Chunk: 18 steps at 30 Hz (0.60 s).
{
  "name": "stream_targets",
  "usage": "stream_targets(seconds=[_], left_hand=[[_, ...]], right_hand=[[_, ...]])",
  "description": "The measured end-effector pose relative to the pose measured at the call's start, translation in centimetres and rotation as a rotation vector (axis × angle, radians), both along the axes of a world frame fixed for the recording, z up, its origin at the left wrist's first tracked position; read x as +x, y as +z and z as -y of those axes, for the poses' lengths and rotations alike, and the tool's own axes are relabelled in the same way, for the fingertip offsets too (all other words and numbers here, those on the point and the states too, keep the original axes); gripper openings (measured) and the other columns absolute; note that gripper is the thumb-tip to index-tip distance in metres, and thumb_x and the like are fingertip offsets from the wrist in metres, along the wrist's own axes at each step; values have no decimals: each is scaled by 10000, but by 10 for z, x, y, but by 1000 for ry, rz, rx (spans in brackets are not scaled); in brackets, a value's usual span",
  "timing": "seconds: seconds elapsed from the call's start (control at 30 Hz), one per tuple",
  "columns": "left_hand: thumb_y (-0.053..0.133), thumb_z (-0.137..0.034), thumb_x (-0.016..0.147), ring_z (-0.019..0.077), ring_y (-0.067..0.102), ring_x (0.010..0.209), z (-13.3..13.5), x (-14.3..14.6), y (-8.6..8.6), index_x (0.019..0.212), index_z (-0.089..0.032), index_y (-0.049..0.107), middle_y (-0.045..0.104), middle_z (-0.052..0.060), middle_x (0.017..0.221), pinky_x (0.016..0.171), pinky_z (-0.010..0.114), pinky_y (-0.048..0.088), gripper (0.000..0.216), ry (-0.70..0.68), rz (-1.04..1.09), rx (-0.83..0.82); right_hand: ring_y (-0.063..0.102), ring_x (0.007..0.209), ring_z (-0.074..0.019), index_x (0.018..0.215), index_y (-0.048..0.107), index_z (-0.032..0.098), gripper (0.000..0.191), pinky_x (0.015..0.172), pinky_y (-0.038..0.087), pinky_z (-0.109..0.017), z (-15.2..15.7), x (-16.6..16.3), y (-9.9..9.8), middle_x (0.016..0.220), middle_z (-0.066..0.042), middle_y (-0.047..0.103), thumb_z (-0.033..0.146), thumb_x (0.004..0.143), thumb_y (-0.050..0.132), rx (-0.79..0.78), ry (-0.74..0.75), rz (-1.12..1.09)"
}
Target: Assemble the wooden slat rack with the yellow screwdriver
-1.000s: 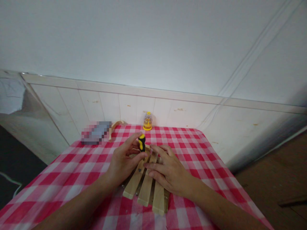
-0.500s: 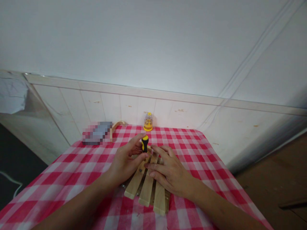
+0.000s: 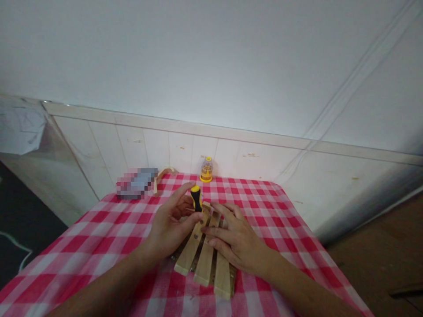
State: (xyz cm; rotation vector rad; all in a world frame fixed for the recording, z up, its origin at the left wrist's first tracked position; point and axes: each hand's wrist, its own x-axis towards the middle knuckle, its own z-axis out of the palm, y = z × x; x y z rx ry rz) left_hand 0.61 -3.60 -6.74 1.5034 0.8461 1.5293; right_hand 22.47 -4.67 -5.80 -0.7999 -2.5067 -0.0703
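A short black-and-yellow screwdriver [image 3: 196,198] stands over the far part of the left wooden slat, its handle leaning a little to the left. My left hand [image 3: 172,224] curls around that handle, index finger near its top and thumb low beside it. The screwdriver's tip is hidden. Three pale wooden slats [image 3: 205,262] fan out towards me in one piece, and a dark screw or hole shows on the left one. Across the middle and right slats lies my right hand [image 3: 236,235], its fingers spread and resting on the wood. Parts under the slats are mostly covered.
A red-and-white checked cloth [image 3: 274,273] covers the table. By the wall stands a clear container with a yellow base [image 3: 206,171]. Farther left are a curved wooden piece [image 3: 160,179] and a blurred-out flat item [image 3: 137,184].
The screwdriver handle has tipped from nearly upright to leaning left, and my left hand has shifted slightly with it. My right hand stays on the slats. The whole view has moved slightly.
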Motion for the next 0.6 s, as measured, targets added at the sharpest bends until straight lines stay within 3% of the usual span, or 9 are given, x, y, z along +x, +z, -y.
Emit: stream_targets(seconds=[0.07, 0.2, 0.6], left_hand=[[820, -206, 783, 159, 734, 794, 6, -4, 3, 1415, -273, 558, 742, 9, 958, 695, 261, 611, 687, 50, -52, 11], [810, -182, 795, 151, 720, 791, 15, -12, 1, 1368, -295, 603, 727, -8, 924, 687, 250, 608, 619, 22, -188, 43], [786, -111, 813, 152, 745, 868, 9, -11, -11, 1339, -323, 528, 742, -4, 1035, 728, 256, 616, 623, 41, -150, 126]], right_hand=[[465, 1353, -319, 1229, 752, 270, 296, 1084, 462, -558, 0, 0, 0, 1534, -136, 490, 348, 1056, 525, 4, -10, 7], [477, 1330, -318, 1269, 733, 280, 303, 1066, 480, -545, 1, 0, 0, 1504, -140, 512, 358, 1050, 539, -9, -22, 2], [472, 1331, -299, 1199, 755, 254, 315, 1068, 476, -540, 0, -1, 1, 1490, -140, 518, 339, 1076, 479, 54, 22, -38]])
